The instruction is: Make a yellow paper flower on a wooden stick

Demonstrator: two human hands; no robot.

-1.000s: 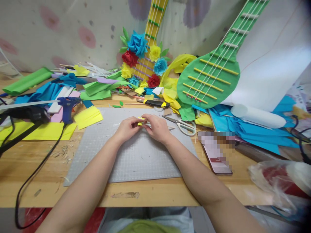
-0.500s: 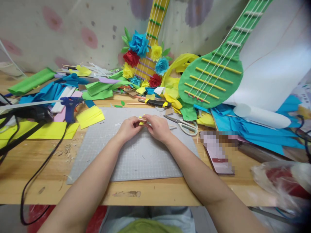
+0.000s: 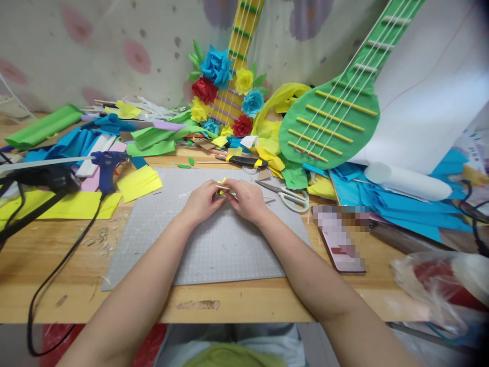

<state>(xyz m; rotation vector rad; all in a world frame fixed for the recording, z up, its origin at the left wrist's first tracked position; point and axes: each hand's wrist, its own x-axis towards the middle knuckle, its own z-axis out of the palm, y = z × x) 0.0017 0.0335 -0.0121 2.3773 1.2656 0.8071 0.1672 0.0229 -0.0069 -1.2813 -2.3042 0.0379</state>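
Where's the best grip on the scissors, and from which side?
Likely the white handle loops, with the right hand, once free, coming from the right and above. The scissors lie at the mat's right edge, loops toward the right, blades pointing away to the far left, so this should avoid the tips.

Bare from hand to elbow, a person's left forearm [image 3: 143, 278] is slanting toward 1 o'clock and the right forearm [image 3: 305, 267] toward 11. At 12 o'clock, straight ahead, the left hand [image 3: 204, 203] and right hand [image 3: 245, 201] are meeting almost tip to tip, curled fingers and thumbs pinching tightly.
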